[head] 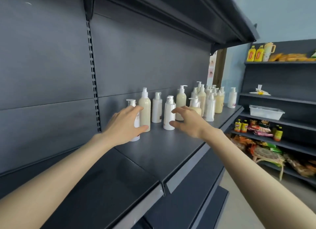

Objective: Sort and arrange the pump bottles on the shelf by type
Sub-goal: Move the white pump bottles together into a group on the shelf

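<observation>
Shelf (162, 151): pump bottles (209, 109), white and cream types, are found intermixed along the right half; sorting is judged barely begun. Left hand (124, 124) is spread before leftmost white bottle (135, 136); right hand (189, 121) is spread beside nearer white bottle (169, 115). Nothing is gripped.

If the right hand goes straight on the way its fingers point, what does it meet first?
Probably the white pump bottle just ahead of the right hand; depth is unclear, so its spread fingers may already be touching it.
</observation>
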The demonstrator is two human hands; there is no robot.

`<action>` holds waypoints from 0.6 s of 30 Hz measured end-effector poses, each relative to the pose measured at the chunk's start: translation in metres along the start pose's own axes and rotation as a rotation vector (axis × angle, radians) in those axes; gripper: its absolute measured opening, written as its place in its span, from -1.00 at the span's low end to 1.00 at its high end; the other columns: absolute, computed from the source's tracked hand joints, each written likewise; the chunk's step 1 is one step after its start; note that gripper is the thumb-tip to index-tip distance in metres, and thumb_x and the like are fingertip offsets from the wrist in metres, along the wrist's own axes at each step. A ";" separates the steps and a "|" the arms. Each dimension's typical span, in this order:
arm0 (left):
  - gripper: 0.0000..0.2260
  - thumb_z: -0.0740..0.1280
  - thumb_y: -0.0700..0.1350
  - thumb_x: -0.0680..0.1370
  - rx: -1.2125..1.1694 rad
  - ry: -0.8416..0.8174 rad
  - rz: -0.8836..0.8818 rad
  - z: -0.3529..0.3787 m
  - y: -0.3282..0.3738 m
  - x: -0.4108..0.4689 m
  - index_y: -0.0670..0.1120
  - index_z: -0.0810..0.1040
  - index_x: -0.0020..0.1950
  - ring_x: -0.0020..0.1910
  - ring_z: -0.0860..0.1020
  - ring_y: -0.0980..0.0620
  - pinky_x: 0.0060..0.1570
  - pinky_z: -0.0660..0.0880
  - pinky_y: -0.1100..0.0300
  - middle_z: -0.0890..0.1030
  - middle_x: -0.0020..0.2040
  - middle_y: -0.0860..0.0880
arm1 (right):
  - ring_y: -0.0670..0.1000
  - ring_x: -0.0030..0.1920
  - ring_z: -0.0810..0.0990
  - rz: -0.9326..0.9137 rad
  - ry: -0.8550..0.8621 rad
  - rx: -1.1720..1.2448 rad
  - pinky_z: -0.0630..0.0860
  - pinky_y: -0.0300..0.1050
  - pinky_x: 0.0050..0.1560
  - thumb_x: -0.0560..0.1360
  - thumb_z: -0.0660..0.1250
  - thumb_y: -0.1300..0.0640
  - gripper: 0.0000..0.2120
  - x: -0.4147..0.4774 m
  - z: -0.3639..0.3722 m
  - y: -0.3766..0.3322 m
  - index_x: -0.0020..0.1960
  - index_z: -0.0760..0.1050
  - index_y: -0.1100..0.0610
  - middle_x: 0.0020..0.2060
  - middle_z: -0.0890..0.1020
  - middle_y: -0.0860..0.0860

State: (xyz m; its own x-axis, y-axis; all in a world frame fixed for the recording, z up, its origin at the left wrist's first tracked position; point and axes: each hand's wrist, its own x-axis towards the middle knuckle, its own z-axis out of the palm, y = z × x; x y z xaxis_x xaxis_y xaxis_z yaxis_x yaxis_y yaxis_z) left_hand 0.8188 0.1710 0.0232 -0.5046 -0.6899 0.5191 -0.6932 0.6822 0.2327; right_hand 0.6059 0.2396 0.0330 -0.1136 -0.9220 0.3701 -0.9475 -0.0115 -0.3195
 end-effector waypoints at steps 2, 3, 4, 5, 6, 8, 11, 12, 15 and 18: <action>-0.47 0.36 0.09 0.48 -0.027 0.050 -0.051 0.015 -0.003 0.010 0.00 0.30 0.39 0.20 0.43 -0.06 0.15 0.40 0.00 0.42 0.29 0.02 | 0.11 0.23 0.45 -0.030 0.005 -0.002 0.37 -0.12 0.12 0.56 0.26 -0.02 -0.52 0.024 0.008 0.018 0.42 0.30 0.10 0.37 0.36 0.06; -0.45 0.37 0.08 0.47 -0.047 0.072 -0.087 0.024 -0.004 0.013 0.00 0.29 0.40 0.21 0.43 -0.06 0.16 0.40 -0.01 0.40 0.31 0.02 | 0.11 0.23 0.44 -0.043 0.006 -0.006 0.33 -0.16 0.05 0.56 0.26 -0.03 -0.51 0.035 0.013 0.028 0.43 0.28 0.09 0.36 0.37 0.07; -0.43 0.38 0.08 0.47 -0.061 0.091 -0.123 0.033 -0.006 0.015 0.01 0.26 0.41 0.23 0.42 -0.06 0.15 0.41 -0.02 0.37 0.33 0.02 | 0.12 0.24 0.44 -0.056 0.003 -0.006 0.29 -0.17 0.01 0.56 0.26 -0.04 -0.49 0.045 0.018 0.037 0.44 0.26 0.08 0.35 0.38 0.07; -0.41 0.39 0.08 0.46 -0.066 0.106 -0.157 0.043 -0.007 0.016 0.02 0.24 0.42 0.24 0.40 -0.06 0.15 0.41 -0.01 0.34 0.34 0.02 | 0.11 0.25 0.44 -0.071 -0.007 0.013 0.29 -0.17 0.01 0.55 0.26 -0.05 -0.48 0.054 0.023 0.047 0.45 0.24 0.08 0.35 0.38 0.07; -0.38 0.40 0.08 0.45 -0.069 0.121 -0.192 0.052 -0.007 0.019 0.02 0.22 0.43 0.26 0.40 -0.06 0.15 0.42 -0.01 0.31 0.36 0.01 | 0.11 0.27 0.43 -0.086 -0.028 0.051 0.32 -0.14 0.05 0.55 0.26 -0.05 -0.46 0.062 0.028 0.057 0.46 0.21 0.08 0.36 0.36 0.07; -0.33 0.43 0.06 0.43 -0.099 0.168 -0.272 0.065 -0.005 0.029 0.00 0.19 0.45 0.30 0.37 -0.07 0.18 0.40 0.03 0.28 0.38 -0.01 | 0.10 0.31 0.39 -0.120 -0.072 0.144 0.38 -0.07 0.20 0.54 0.28 -0.05 -0.41 0.078 0.034 0.074 0.49 0.17 0.07 0.39 0.30 0.05; -0.26 0.47 0.00 0.42 -0.240 0.285 -0.420 0.081 0.004 0.046 -0.07 0.15 0.47 0.38 0.29 -0.05 0.24 0.28 0.14 0.23 0.41 -0.06 | 0.09 0.37 0.33 -0.145 -0.082 0.242 0.35 -0.08 0.26 0.52 0.32 -0.07 -0.33 0.099 0.041 0.097 0.51 0.10 0.06 0.43 0.24 0.04; -0.25 0.47 -0.01 0.42 -0.311 0.325 -0.476 0.087 0.008 0.050 -0.09 0.14 0.48 0.40 0.27 -0.02 0.23 0.23 0.19 0.21 0.42 -0.06 | 0.09 0.39 0.31 -0.149 -0.086 0.270 0.33 -0.08 0.28 0.51 0.33 -0.08 -0.29 0.105 0.044 0.104 0.52 0.07 0.07 0.45 0.20 0.04; -0.17 0.49 -0.03 0.40 -0.395 0.373 -0.602 0.114 0.017 0.057 -0.09 0.06 0.50 0.43 0.19 0.00 0.28 0.18 0.19 0.15 0.43 -0.05 | 0.13 0.46 0.20 -0.163 -0.113 0.339 0.28 0.01 0.39 0.46 0.37 -0.13 -0.14 0.125 0.061 0.128 0.54 -0.06 0.10 0.50 0.05 0.04; -0.06 0.49 0.02 0.39 -0.400 0.391 -0.731 0.127 0.010 0.067 -0.09 -0.07 0.54 0.48 0.11 -0.02 0.38 0.17 0.06 0.05 0.49 -0.05 | 0.11 0.48 0.10 -0.177 -0.093 0.434 0.19 0.09 0.45 0.42 0.42 -0.13 -0.04 0.142 0.078 0.141 0.54 -0.13 0.10 0.50 0.01 0.03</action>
State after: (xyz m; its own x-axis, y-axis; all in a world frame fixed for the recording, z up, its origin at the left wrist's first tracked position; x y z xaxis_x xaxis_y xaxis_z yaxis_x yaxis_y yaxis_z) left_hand 0.7129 0.1009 -0.0437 0.2495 -0.9012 0.3544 -0.5044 0.1914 0.8420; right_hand 0.4794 0.0766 -0.0272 0.0842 -0.9219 0.3781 -0.7356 -0.3135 -0.6005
